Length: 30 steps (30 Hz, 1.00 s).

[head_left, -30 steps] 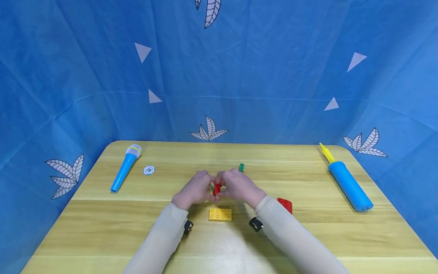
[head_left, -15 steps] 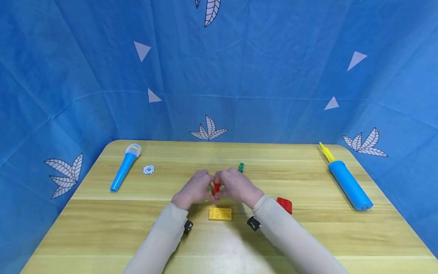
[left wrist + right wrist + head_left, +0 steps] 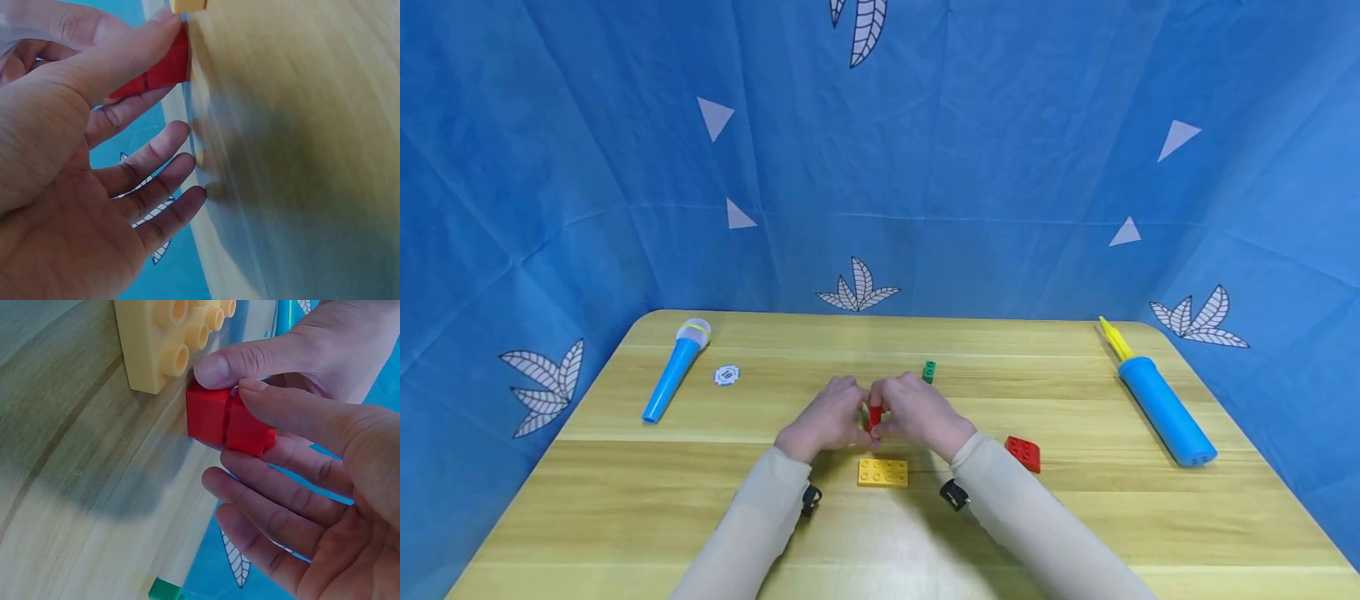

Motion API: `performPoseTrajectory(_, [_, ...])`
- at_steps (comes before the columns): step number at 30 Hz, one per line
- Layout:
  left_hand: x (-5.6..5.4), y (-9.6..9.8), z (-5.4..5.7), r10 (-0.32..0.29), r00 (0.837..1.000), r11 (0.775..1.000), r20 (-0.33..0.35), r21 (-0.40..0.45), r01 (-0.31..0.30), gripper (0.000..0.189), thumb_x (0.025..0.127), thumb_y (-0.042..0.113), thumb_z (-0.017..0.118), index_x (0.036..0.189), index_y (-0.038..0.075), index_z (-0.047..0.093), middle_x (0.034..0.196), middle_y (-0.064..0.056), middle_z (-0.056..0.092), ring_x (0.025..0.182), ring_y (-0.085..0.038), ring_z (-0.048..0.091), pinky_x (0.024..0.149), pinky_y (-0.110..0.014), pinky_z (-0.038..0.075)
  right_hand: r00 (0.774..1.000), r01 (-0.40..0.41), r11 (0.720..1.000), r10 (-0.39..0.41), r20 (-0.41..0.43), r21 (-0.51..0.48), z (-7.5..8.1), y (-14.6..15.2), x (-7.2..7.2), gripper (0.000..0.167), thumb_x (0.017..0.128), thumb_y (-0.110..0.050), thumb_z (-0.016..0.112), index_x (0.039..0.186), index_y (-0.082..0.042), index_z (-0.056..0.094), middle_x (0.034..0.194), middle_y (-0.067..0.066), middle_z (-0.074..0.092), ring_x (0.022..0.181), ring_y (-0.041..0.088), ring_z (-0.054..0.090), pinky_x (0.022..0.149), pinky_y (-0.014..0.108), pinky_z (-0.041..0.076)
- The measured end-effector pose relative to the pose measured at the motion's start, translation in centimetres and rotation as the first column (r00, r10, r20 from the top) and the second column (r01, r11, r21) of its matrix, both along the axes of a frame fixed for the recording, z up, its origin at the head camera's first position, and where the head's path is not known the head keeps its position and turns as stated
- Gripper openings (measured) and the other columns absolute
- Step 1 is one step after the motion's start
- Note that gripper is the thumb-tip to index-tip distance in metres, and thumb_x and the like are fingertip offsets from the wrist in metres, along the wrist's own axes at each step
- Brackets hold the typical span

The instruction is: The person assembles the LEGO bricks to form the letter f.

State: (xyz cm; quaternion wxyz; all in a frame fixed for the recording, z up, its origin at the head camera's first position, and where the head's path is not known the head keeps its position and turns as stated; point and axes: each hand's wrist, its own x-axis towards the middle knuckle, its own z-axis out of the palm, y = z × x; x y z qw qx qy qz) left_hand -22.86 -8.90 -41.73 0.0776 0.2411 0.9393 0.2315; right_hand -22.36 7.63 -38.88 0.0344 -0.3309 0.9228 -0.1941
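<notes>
Pale wooden bench [image 3: 587,500]: backed from side to side by blue cloth [image 3: 925,150] printed with white leaves and triangles
Blue toy microphone with a grey head and yellow band [image 3: 672,379]: laid slantwise at the bench's far left, its head pointed toward the cloth
Round white-and-blue chip [image 3: 726,375]: laid flat, just right of the microphone
Left hand [image 3: 829,417]: grip closed on the pair of red plastic blocks [image 3: 209,415], pinched between thumb and index finger; the other three fingers are held out loosely
Pair of red blocks: held between the two hands over the middle of the bench, with a narrow seam seen between them; whether they are fully joined cannot be told
Yellow eight-stud brick [image 3: 883,473]: placed studs up, just nearer the person than the red blocks
Right hand [image 3: 917,412]: grip closed on the right-hand part of the red pair, also by thumb and index finger
Small green two-stud brick [image 3: 929,372]: partly hidden behind the right hand
Flat red studded brick [image 3: 1023,454]: laid beside the right sleeve [image 3: 1037,517]
Blue cylindrical pump with a yellow nozzle [image 3: 1167,410]: laid slantwise at far right
</notes>
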Motion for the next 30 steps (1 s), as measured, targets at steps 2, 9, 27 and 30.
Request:
performPoseTrajectory(2, [-0.01, -0.01, 0.02, -0.004, 1.0, 1.0, -0.004, 0.002, 0.004, 0.028, 0.069, 0.026, 0.091, 0.086, 0.018, 0.07, 0.086, -0.004, 0.052, 0.087, -0.023, 0.042, 0.075, -0.036, 0.039, 1.0, 0.006, 1.0, -0.006, 0.009, 0.001, 0.04, -0.03, -0.01, 0.022, 0.074, -0.007, 0.087, 0.088, -0.008, 0.069, 0.083, 0.002, 0.069, 0.074, 0.013, 0.062, 0.071, 0.023, 0.051])
performPoseTrajectory(9, [-0.1, -0.09, -0.07, -0.009, 1.0, 1.0, -0.02, 0.002, 0.009, 0.027, 0.068, 0.027, 0.091, 0.084, 0.019, 0.069, 0.086, -0.003, 0.053, 0.086, -0.022, 0.043, 0.075, -0.035, 0.039, 0.999, 0.022, 1.0, -0.022, 0.029, 0.02, 0.33, -0.2, 0.03, 0.021, 0.075, -0.008, 0.087, 0.086, -0.009, 0.068, 0.082, 0.001, 0.068, 0.071, 0.011, 0.059, 0.069, 0.024, 0.051])
performPoseTrajectory(27, [-0.04, 0.0, -0.11, -0.006, 0.999, 1.0, -0.033, -0.007, 0.005, 0.032, 0.069, 0.027, 0.091, 0.091, 0.015, 0.07, 0.087, -0.003, 0.053, 0.089, -0.023, 0.043, 0.076, -0.036, 0.039, 0.998, 0.051, 0.998, -0.052, 0.033, 0.022, -0.06, -0.23, -0.19, 0.023, 0.072, -0.009, 0.088, 0.084, -0.011, 0.069, 0.079, -0.002, 0.067, 0.07, 0.011, 0.059, 0.069, 0.023, 0.05])
performPoseTrajectory(30, [-0.01, 0.07, -0.08, -0.005, 1.0, 1.0, -0.029, -0.012, 0.005, 0.034, 0.069, 0.027, 0.091, 0.094, 0.015, 0.07, 0.087, -0.003, 0.053, 0.089, -0.023, 0.043, 0.076, -0.036, 0.039, 0.998, 0.058, 0.998, -0.059, 0.037, 0.021, -0.13, -0.16, -0.16, 0.024, 0.071, -0.009, 0.088, 0.086, -0.01, 0.07, 0.081, -0.001, 0.068, 0.071, 0.011, 0.06, 0.07, 0.022, 0.05])
